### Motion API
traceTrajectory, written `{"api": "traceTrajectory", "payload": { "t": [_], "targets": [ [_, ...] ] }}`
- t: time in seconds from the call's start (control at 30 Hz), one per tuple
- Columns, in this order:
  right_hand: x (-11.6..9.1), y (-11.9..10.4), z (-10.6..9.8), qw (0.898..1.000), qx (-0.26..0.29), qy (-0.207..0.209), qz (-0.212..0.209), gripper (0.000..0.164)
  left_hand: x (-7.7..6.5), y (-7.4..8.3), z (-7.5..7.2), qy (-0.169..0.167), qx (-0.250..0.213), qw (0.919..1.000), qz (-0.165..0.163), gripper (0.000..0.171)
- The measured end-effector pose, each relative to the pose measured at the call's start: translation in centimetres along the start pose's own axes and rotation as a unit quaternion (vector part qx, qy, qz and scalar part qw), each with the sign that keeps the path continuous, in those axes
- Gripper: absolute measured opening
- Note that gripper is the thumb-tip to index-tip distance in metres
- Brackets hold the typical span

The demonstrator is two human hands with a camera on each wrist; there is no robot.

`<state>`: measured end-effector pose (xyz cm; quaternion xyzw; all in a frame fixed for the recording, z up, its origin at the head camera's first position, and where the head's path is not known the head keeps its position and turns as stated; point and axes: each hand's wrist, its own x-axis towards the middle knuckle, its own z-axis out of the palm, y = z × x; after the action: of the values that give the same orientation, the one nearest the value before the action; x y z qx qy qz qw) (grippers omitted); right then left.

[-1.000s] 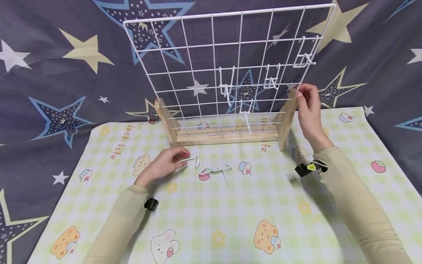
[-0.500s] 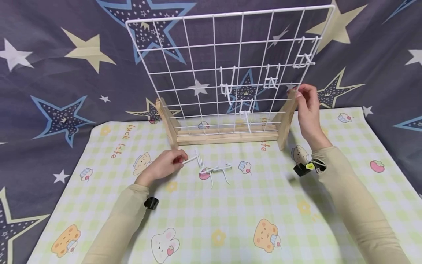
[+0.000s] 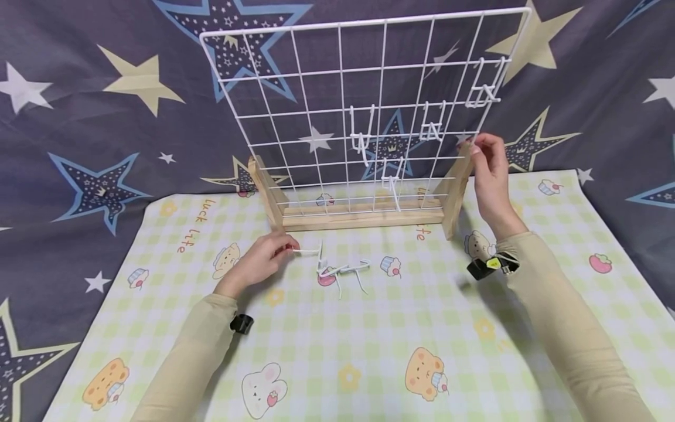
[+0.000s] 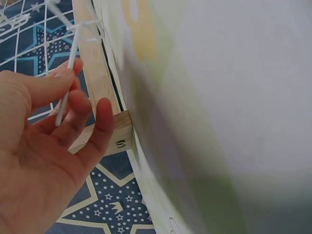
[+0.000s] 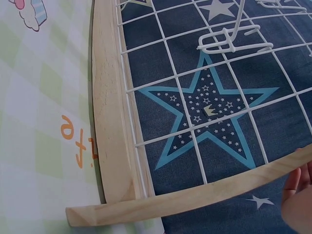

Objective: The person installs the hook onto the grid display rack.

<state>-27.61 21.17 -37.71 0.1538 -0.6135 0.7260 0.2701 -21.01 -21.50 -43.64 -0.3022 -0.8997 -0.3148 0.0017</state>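
Observation:
My left hand (image 3: 261, 261) pinches the straight rod of a white wire hook (image 4: 74, 48) between thumb and fingers, low over the table. The hook's far end is close to several loose white hooks (image 3: 345, 270) lying on the cloth; whether they touch, I cannot tell. A white wire grid panel (image 3: 369, 23) leans upright in a wooden stand (image 3: 364, 220). My right hand (image 3: 491, 176) grips the top of the stand's right upright (image 5: 214, 193), thumb in front. Only part of that hand shows in the right wrist view.
Several white hooks hang on the grid's middle and right side, among them a long-pronged hook (image 3: 361, 142) and one at the upper right (image 3: 482, 97). A checked tablecloth (image 3: 316, 351) covers the table. Star-patterned dark fabric (image 3: 68, 135) rises behind the stand.
My left hand has turned the pinched hook, tilting its crosspiece and then bringing it upright again nearer the loose hooks. My right hand keeps its grip on the stand.

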Motion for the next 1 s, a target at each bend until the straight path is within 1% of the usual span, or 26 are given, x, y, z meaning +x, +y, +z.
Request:
{"api": "traceTrajectory", "payload": {
  "t": [0.13, 0.23, 0.43, 0.6, 0.73, 0.8, 0.9, 1.0],
  "targets": [
    [0.0, 0.1, 0.0, 1.0, 0.0, 0.0, 0.0, 0.019, 0.0, 0.0, 0.0, 0.033, 0.008, 0.9994, 0.006, 0.017],
    [0.0, 0.2, 0.0, 1.0, 0.0, 0.0, 0.0, 0.019, 0.0, 0.0, -0.1, 0.051, 0.006, 0.9987, 0.005, 0.019],
    [0.0, 0.2, 0.0, 1.0, 0.003, 0.001, 0.002, 0.019, -0.1, 0.1, -0.2, 0.086, 0.008, 0.9962, -0.002, 0.014],
    [0.0, 0.1, 0.0, 1.0, -0.003, 0.008, 0.007, 0.018, 0.0, 0.2, -0.3, 0.123, 0.002, 0.9924, 0.004, 0.011],
    [0.0, 0.2, 0.0, 1.0, -0.011, 0.01, 0.011, 0.018, 0.0, 0.4, -0.4, 0.154, -0.022, 0.9878, 0.001, 0.013],
    [0.0, 0.2, 0.0, 1.0, -0.005, 0.009, 0.009, 0.017, 0.0, 0.6, -0.4, 0.168, -0.042, 0.9849, -0.009, 0.014],
    [-0.1, 0.3, -0.1, 1.0, 0.006, 0.007, 0.006, 0.018, 0.1, 0.9, -0.4, 0.186, -0.082, 0.9789, -0.025, 0.014],
    [-0.1, 0.3, -0.1, 1.0, 0.011, 0.007, 0.007, 0.018, 0.2, 1.3, -0.5, 0.199, -0.133, 0.9698, -0.045, 0.013]
  ]
}}
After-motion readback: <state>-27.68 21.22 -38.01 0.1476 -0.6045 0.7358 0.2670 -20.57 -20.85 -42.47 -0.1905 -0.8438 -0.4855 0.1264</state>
